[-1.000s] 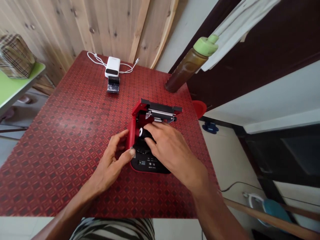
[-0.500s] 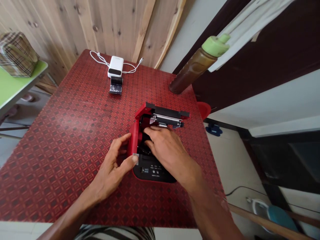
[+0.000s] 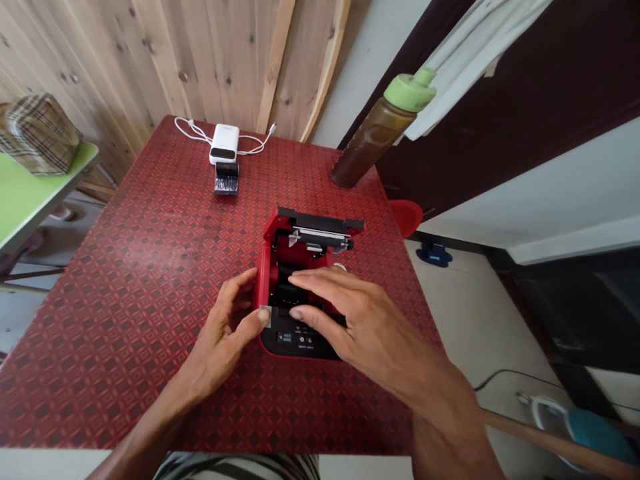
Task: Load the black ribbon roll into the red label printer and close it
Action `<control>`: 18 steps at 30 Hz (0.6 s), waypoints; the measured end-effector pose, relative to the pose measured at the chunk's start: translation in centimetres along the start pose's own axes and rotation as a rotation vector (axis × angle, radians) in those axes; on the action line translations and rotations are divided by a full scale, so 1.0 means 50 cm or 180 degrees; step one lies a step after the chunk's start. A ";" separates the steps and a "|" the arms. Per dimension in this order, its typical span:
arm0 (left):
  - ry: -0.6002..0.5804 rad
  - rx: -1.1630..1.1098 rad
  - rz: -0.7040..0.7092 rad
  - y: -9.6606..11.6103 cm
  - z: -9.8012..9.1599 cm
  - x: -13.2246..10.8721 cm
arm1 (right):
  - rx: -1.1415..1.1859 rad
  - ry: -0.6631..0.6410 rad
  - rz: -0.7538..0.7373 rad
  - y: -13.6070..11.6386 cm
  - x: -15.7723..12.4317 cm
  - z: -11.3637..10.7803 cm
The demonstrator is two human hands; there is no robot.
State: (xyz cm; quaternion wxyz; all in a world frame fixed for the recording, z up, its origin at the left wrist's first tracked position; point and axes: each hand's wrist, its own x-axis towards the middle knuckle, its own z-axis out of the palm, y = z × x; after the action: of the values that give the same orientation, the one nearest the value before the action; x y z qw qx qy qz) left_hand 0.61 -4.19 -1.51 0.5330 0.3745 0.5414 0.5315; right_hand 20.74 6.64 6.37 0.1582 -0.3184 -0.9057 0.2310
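Observation:
A red and black device that looks like a label printer [image 3: 300,348] stands on the table with its lid [image 3: 317,220] raised. Inside its red bay lies a black roll [image 3: 287,288], partly covered by my right fingers. My left hand [image 3: 233,320] steadies the printer's left side, thumb on the top edge by a small grey patch and fingers against the outer wall. Over the right part of the bay hovers my right hand [image 3: 350,310], fingers stretched and thumb apart, with nothing in it. The hand hides the printer's right side.
At the back are a white power bank [image 3: 225,141] with a white cable [image 3: 255,143] and a small black roll piece [image 3: 227,179]. A brown bottle with a green lid [image 3: 373,137] stands back right. A checked bag [image 3: 43,133] sits on a green table [image 3: 30,193] at left.
My right hand has risen out of the bay and shifted right, its fingers straightening, so the black roll shows more. My left hand keeps its place on the printer. The view has shifted slightly.

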 end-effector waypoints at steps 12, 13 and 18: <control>0.0013 0.0226 -0.0002 0.009 -0.004 0.003 | 0.0441 0.0210 -0.0297 0.025 0.001 0.024; -0.0006 0.0220 -0.0034 0.010 -0.005 0.002 | 0.0403 0.0323 -0.0343 0.024 -0.002 0.026; 0.0028 0.0187 -0.0175 0.026 -0.024 0.002 | 0.0000 0.0996 -0.0716 0.019 -0.026 0.045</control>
State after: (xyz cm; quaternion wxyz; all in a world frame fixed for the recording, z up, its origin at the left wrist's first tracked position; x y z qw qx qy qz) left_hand -0.78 -4.09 -0.40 0.5338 0.3726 0.5692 0.5022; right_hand 21.23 5.73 3.82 0.3219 -0.2472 -0.8999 0.1595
